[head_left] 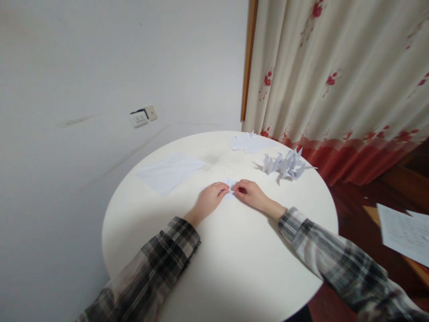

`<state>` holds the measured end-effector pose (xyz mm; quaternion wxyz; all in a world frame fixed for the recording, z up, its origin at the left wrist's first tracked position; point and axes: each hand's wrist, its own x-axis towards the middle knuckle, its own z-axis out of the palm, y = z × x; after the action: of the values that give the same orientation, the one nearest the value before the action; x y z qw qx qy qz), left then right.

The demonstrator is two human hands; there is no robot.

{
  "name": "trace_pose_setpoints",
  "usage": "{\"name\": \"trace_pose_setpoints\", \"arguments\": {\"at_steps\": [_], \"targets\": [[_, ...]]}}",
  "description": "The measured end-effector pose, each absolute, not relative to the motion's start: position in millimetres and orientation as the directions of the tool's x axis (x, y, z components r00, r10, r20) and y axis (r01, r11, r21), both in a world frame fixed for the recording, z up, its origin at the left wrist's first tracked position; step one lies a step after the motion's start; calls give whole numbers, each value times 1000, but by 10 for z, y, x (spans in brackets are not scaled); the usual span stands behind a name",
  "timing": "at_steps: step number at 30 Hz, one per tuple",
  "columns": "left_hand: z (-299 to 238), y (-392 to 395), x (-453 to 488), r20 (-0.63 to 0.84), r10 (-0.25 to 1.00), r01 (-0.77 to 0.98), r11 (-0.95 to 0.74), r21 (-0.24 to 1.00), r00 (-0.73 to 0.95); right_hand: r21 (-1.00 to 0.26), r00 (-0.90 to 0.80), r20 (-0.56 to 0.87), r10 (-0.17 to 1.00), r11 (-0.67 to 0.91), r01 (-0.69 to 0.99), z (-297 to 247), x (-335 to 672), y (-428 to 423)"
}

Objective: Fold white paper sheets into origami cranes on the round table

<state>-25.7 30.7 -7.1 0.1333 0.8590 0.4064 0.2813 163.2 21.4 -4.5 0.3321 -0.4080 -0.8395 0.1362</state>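
Note:
A small piece of folded white paper lies on the round white table, between my two hands. My left hand pinches its left side, thumb and forefinger pressed together. From the other side my right hand grips the paper's right edge with closed fingertips. My fingers hide much of the paper, so its exact folds cannot be made out. Beyond my right hand stands a cluster of several folded white paper cranes.
A flat white sheet lies at the table's left, and more white paper at the far edge. The wall with a socket borders the left. A flowered curtain hangs behind; written sheets lie at the right.

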Motion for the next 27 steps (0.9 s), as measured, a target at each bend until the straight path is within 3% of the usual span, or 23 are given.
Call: {"name": "trace_pose_setpoints", "arguments": {"at_steps": [7,16,27], "targets": [[-52,305,-244,433,752,609,-658,443,497,-498,-454,438,776,630,596,-37,1630,222],[-112,367,-239,359,846,578,-531,620,394,-510,-444,442,779,626,591,-80,1637,237],[-109,350,-248,399,806,611,-591,527,437,-527,-398,465,791,609,593,-81,1631,230]]}}
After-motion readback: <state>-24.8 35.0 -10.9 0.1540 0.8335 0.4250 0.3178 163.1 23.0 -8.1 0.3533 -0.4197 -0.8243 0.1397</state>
